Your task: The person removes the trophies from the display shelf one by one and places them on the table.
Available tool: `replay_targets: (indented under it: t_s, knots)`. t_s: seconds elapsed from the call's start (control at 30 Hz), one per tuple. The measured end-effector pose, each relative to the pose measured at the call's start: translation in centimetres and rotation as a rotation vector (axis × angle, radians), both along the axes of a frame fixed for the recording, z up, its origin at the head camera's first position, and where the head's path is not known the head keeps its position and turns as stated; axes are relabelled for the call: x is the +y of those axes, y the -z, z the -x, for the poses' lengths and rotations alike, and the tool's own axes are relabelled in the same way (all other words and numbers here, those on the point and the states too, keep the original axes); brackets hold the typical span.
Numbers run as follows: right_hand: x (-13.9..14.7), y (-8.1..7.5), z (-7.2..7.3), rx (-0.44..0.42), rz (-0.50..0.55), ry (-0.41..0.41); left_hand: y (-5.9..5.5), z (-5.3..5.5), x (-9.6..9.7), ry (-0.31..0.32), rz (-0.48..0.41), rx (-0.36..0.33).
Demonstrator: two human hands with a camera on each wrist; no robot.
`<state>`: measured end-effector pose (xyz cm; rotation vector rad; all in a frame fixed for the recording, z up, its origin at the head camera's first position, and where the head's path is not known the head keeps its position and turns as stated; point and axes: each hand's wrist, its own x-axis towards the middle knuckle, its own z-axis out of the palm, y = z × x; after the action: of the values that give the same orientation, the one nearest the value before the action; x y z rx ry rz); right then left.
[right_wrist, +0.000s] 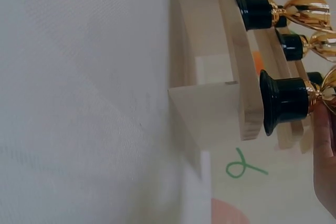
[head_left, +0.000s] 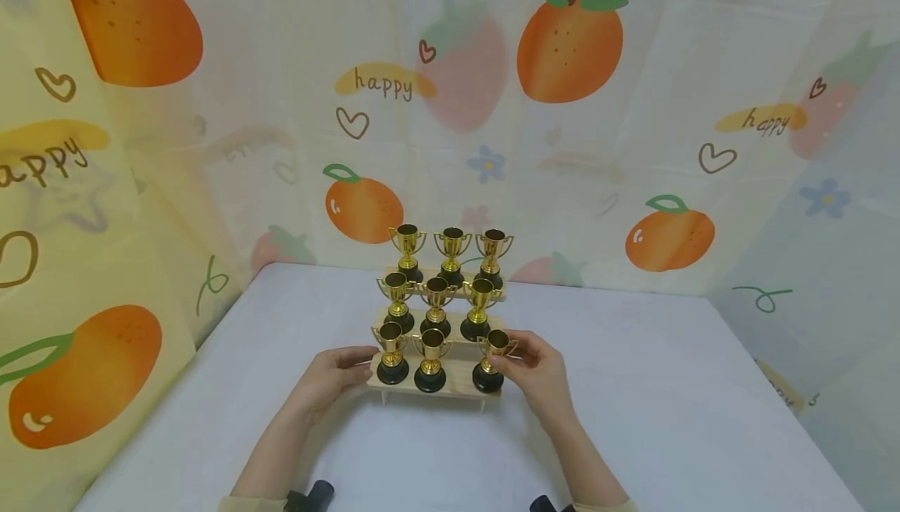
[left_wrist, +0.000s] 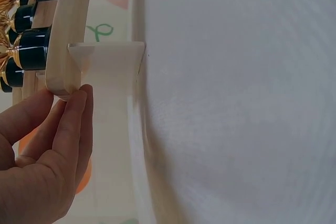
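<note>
A three-tier wooden display stand (head_left: 455, 377) carries small gold trophy cups on black bases. At the left end of its lowest board, my left hand (head_left: 330, 377) pinches the wood; the left wrist view shows thumb and fingers (left_wrist: 71, 121) on either side of the board end (left_wrist: 68, 72). My right hand (head_left: 540, 371) grips a trophy (head_left: 492, 363) by its cup, at the right end of the same tier. In the right wrist view this trophy's black base (right_wrist: 286, 100) is right by the board; I cannot tell whether they touch. Two trophies (head_left: 430, 363) stand left of it.
Three trophies (head_left: 436, 305) stand on the middle tier and three (head_left: 452, 254) on the top. Pale upright supports (left_wrist: 107, 56) hold the lowest board above the white tabletop (head_left: 633, 387). A fruit-printed curtain (head_left: 464, 168) hangs behind and along both sides.
</note>
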<state>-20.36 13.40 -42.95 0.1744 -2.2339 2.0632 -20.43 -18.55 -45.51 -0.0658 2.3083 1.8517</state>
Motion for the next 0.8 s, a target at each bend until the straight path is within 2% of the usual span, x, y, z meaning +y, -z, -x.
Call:
replay_targets:
  t_s: [0.3,0.4,0.8]
  knots:
    - [1.4,0.0,0.0,0.020,-0.005,0.030,-0.2,0.1,-0.1,0.002,0.016,0.002]
    - [2.2,-0.2,0.1,0.027,-0.036,0.057,-0.2,0.1,-0.1,0.002,0.015,-0.003]
    - [5.7,-0.9,1.5,0.041,-0.081,0.154,0.2,0.1,0.0,0.004,0.038,-0.002]
